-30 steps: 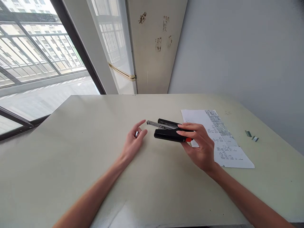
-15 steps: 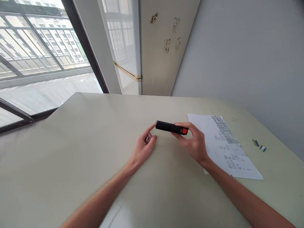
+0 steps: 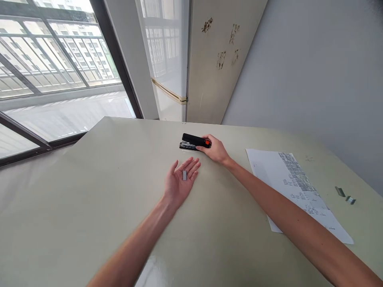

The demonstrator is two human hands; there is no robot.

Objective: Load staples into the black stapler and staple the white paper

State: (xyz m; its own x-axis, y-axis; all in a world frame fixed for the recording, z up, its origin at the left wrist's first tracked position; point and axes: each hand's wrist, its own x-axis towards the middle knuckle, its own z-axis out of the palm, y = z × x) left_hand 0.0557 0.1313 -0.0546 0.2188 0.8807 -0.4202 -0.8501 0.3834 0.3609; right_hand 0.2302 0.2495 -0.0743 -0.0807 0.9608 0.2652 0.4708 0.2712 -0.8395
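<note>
Now gripping black stapler (image 3: 194, 140) down at table (image 3: 113, 187) with right hand (image 3: 217, 150); baring grey staple strip (image 3: 184, 175) on newly opened left hand (image 3: 176, 188), so likely easy to pick.

Bright light from the window (image 3: 64, 52), tabletop (image 3: 89, 207) glare, print (image 3: 298, 196) perhaps blurry.

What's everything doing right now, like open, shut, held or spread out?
Left grip, open, palm up
Small grey rectangular block, lying on that palm
Right grip, closed on the stapler
Long black stapler with red end, held, front gaping
White printed paper sheet, spread out, partly covered
Two small grey metallic pieces, loose
White fridge door with gold handle, looks shut
</note>
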